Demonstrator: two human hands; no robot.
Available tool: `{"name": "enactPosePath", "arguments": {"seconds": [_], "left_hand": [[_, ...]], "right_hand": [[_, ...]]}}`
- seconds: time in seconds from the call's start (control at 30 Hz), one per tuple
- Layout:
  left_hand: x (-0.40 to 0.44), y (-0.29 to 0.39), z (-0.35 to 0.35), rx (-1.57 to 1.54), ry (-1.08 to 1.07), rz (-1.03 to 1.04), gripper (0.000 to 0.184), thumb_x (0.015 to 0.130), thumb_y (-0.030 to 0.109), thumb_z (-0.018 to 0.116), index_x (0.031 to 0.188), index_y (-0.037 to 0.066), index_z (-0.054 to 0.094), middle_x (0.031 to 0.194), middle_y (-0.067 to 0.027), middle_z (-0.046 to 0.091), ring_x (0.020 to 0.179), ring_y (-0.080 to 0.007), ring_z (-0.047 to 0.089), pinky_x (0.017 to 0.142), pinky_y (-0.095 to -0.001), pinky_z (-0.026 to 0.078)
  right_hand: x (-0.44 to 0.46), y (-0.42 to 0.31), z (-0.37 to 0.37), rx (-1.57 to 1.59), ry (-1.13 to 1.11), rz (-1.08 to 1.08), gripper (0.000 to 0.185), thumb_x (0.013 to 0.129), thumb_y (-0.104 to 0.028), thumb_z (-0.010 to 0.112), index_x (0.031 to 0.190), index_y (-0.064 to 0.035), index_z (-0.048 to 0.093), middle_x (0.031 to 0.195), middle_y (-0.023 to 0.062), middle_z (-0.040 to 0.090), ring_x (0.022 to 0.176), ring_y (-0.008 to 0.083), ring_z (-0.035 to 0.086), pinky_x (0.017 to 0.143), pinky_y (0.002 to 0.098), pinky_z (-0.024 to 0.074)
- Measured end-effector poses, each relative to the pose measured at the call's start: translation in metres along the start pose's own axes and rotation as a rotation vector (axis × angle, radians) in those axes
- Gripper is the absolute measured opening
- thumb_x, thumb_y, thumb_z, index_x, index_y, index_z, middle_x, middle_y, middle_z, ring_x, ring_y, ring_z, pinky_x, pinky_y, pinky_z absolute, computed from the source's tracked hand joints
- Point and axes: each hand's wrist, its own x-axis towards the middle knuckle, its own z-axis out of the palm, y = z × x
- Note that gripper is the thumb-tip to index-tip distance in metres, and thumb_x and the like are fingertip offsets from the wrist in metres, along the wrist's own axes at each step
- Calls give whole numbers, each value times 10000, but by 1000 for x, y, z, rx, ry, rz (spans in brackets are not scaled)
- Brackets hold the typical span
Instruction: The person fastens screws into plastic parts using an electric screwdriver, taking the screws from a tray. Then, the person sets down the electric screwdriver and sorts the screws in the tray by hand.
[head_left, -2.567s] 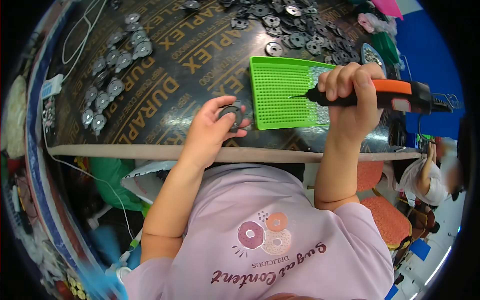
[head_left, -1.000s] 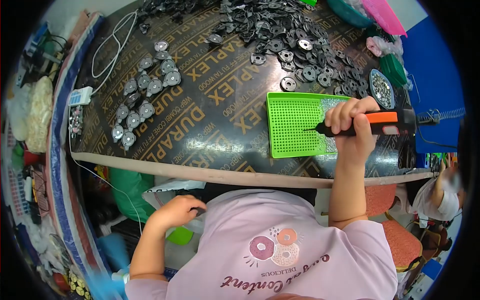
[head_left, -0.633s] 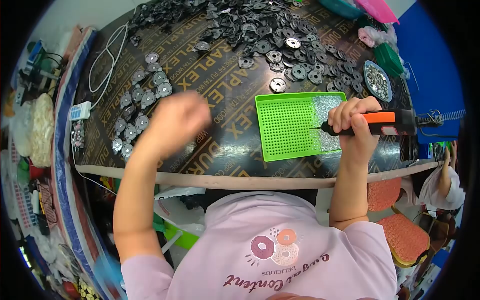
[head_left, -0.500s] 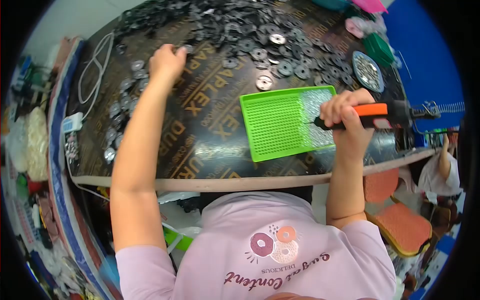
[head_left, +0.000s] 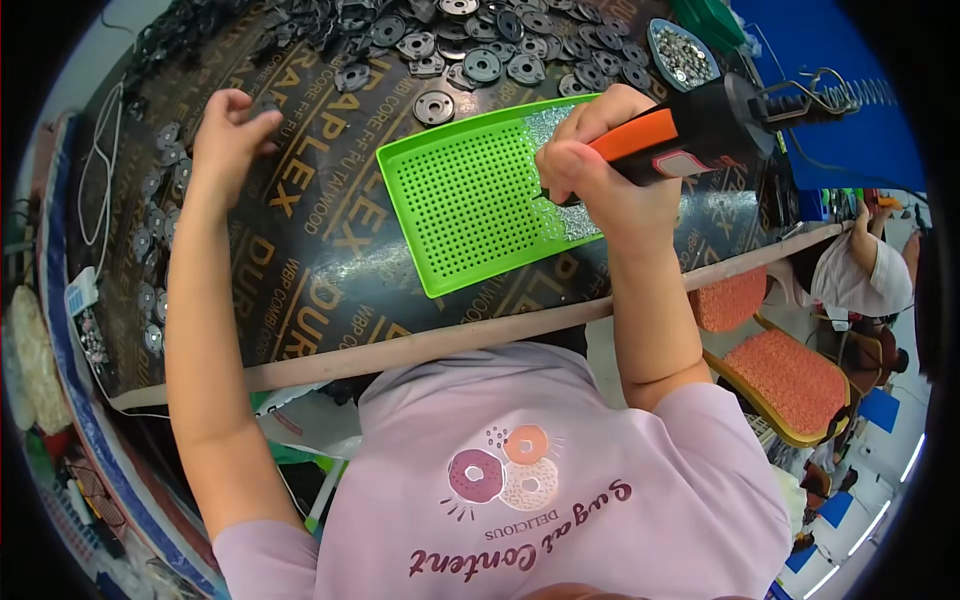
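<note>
My left hand (head_left: 228,145) is raised over the left part of the table, fingers curled. A small dark disc (head_left: 264,109), partly hidden, shows between its thumb and forefinger. My right hand (head_left: 612,165) is wrapped round a black and orange electric screwdriver (head_left: 665,135), which lies nearly level, its thin tip pointing left. Below it is a green perforated tray (head_left: 470,205). Small silvery screws (head_left: 575,222) crowd the tray's right side, partly covered by my right hand.
Black discs with metal centres (head_left: 483,66) are heaped at the back. More discs (head_left: 152,220) stand in rows at left, near a white cable (head_left: 97,190). A bowl of small metal parts (head_left: 684,55) sits at back right. A coiled spring (head_left: 870,93) joins the screwdriver's rear.
The view has shifted, so the tray and table appear further left and higher. My left hand has drawn back from the disc heap towards me, a dark disc moving along at its fingertips.
</note>
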Motion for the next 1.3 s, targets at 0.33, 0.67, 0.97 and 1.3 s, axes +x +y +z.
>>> {"name": "enactPosePath", "arguments": {"seconds": [0.33, 0.67, 0.97, 1.3], "left_hand": [[-177, 26, 48, -744, -338, -286, 278, 920, 17, 528, 1188, -41, 476, 1071, -124, 587, 934, -213, 655, 748, -285, 575], [-210, 4, 89, -845, -214, -346, 344, 914, -7, 538, 1230, -96, 437, 1068, -170, 607, 869, -227, 675, 700, -285, 590], [-203, 0, 86, -965, -246, -374, 340, 892, -10, 578, 1200, -109, 472, 997, -161, 648, 830, -204, 689, 656, -267, 594], [-201, 2, 85, -943, -270, -393, 366, 883, -12, 580, 1212, -119, 460, 978, -156, 648, 805, -194, 692, 647, -254, 586]], "right_hand": [[-3, 9, 1, 19, 37, 2, 231, 713, 15, 791, 744, -47, 571, 658, 6, 583, 559, 75, 548, 521, 214, 438], [5, -15, 6, 352, -50, -73, 98, 865, -2, 569, 843, -42, 482, 615, 79, 533, 470, 157, 496, 471, 292, 438], [-15, -9, 96, 538, -195, -122, 249, 793, 59, 671, 893, -45, 468, 649, 81, 580, 549, 139, 577, 503, 264, 484], [-17, 2, 107, 494, -268, -83, 261, 751, 95, 695, 859, -29, 493, 689, 75, 607, 595, 102, 584, 538, 222, 476]]}}
